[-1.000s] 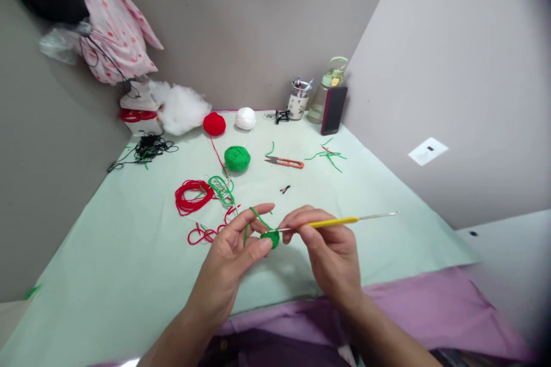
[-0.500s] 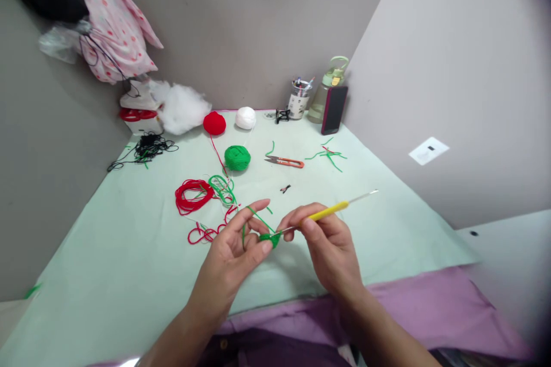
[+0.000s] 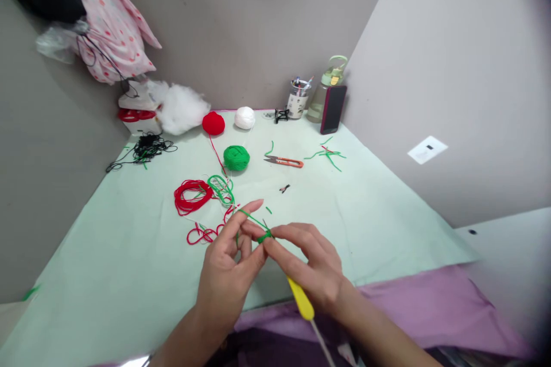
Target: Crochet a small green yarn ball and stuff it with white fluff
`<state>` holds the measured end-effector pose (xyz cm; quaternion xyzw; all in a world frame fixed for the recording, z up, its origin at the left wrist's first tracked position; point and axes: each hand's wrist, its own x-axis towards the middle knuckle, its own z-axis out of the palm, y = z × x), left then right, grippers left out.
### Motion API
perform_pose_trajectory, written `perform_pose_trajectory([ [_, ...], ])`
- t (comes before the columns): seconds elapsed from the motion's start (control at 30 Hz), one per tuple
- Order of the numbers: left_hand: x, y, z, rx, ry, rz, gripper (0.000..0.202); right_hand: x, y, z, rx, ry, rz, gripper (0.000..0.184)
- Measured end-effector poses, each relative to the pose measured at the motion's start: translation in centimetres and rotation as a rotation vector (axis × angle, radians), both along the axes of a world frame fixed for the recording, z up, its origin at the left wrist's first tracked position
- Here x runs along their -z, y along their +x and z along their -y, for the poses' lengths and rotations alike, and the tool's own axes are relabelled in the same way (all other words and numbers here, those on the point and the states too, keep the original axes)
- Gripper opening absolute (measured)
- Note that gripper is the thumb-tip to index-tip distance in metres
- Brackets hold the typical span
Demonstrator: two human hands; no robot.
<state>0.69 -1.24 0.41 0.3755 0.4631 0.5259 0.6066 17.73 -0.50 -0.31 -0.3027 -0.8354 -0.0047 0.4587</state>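
Between thumb and fingers, my left hand point(image 3: 232, 255) pinches a small green crochet piece point(image 3: 263, 237). A green yarn strand runs from the piece over my raised left index finger. My right hand point(image 3: 310, 255) is closed around a crochet hook point(image 3: 301, 298) with a yellow handle and metal ends. The hook's upper tip shows just above the green piece, while its handle slants down toward my body. My right fingertips touch the piece beside my left thumb. Beyond my hands lies a green yarn ball point(image 3: 236, 158).
Thread snips point(image 3: 284, 161) with orange handles lie past my hands. Red yarn loops point(image 3: 192, 197) and tangled green yarn sit to the left. Further back are a red yarn ball point(image 3: 213, 123), a white yarn ball point(image 3: 244, 118), white stuffing point(image 3: 183, 109), a phone point(image 3: 333, 110) and a bottle point(image 3: 317, 102).
The hook has swung from pointing up and right to slanting down toward my body. My right hand has turned and come closer to my left hand and the green piece.
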Motion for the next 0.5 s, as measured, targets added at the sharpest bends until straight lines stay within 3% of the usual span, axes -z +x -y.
perform_pose_trajectory([
  [0.07,-0.2,0.0,-0.2,0.105,-0.114,0.211,0.065,0.3,0.0,0.2,0.026,0.020,0.011,0.039],
  [0.17,-0.5,-0.3,-0.8,0.224,-0.243,0.397,0.064,0.4,0.1,0.4,-0.036,-0.159,-0.239,0.037],
  [0.27,-0.7,-0.6,-1.1,0.186,-0.193,0.376,0.054,-0.1,0.0,0.0,-0.127,-0.444,-0.596,0.025],
  [0.33,-0.7,-0.6,-1.1,0.194,-0.132,0.329,0.048,-0.4,-0.1,-0.5,-0.184,-0.565,-0.716,0.020],
  [0.5,-0.4,-0.2,-0.5,0.193,-0.049,0.208,0.039,-0.6,-0.8,-0.9,-0.198,-0.522,-0.572,0.020],
])
